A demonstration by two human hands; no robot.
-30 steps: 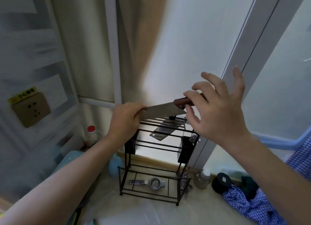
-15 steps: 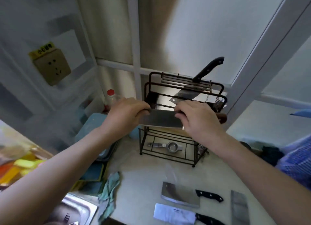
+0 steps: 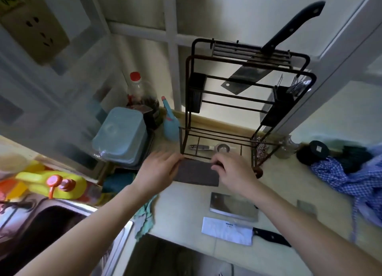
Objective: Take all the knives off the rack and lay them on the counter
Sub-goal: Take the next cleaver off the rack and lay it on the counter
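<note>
A black wire rack stands at the back of the pale counter. One cleaver with a black handle sits in its top slots, handle pointing up right. Both hands hold a brown-handled cleaver flat, low over the counter in front of the rack. My left hand grips the blade's left end, and my right hand covers its handle end. On the counter nearer me lie a steel cleaver, a white-bladed cleaver and the blade of a third knife.
A blue lidded tub, a red-capped bottle and a blue spray bottle stand left of the rack. A sink lies lower left, with a green rag at its corner. Blue checked cloth lies at the right.
Both hands have carried the brown-handled cleaver down from the rack's top level to just above the counter in front of the rack. The camera has tilted downward.
</note>
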